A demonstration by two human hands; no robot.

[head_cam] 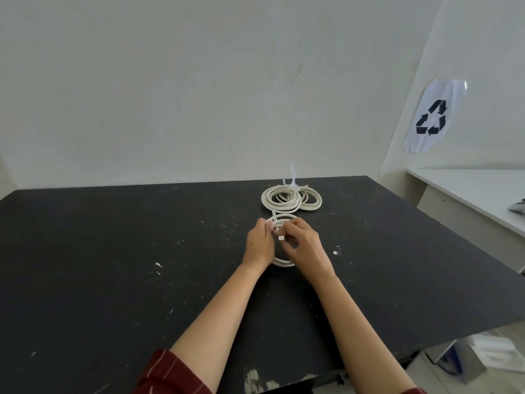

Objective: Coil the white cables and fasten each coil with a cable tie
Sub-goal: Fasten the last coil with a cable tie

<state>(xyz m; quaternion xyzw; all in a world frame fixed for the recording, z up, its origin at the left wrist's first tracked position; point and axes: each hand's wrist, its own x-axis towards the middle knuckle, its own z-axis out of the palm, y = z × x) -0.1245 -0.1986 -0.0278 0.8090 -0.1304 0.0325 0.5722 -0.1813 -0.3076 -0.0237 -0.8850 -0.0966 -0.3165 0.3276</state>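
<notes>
A white cable coil (284,219) lies on the black table (113,251) under both hands. My left hand (259,242) grips the coil's left side, where a translucent cable tie (274,216) sticks up. My right hand (303,243) pinches the tie's small white head (281,238) between thumb and fingers. The hands hide most of the coil; only its far arc and near arc (284,263) show. Beyond it lie two coiled white cables (289,198), overlapping, with their cable ties (292,174) standing upright.
A white wall rises just behind the table's far edge. To the right stands a white desk (468,194), with a recycling-symbol sheet (431,118) on the wall above. Bags and white items sit on the floor (488,356) at lower right.
</notes>
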